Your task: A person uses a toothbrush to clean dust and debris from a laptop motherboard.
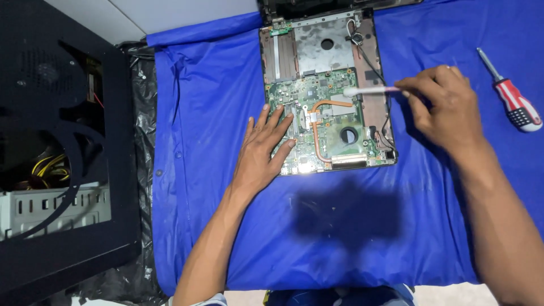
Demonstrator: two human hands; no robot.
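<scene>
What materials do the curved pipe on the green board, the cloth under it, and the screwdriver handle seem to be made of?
Curved pipe: likely copper, with an orange metallic sheen.
Blue cloth: seems a thin synthetic fabric, slightly glossy with soft wrinkles.
Screwdriver: handle looks like red and white plastic with a dark ribbed grip, perhaps rubber; the shaft looks like shiny metal.

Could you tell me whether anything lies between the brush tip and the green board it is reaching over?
Nothing visible does. The right hand holds the white brush with its tip directly over the circuit board. The left hand rests flat on the board's left edge, apart from the brush.
</scene>
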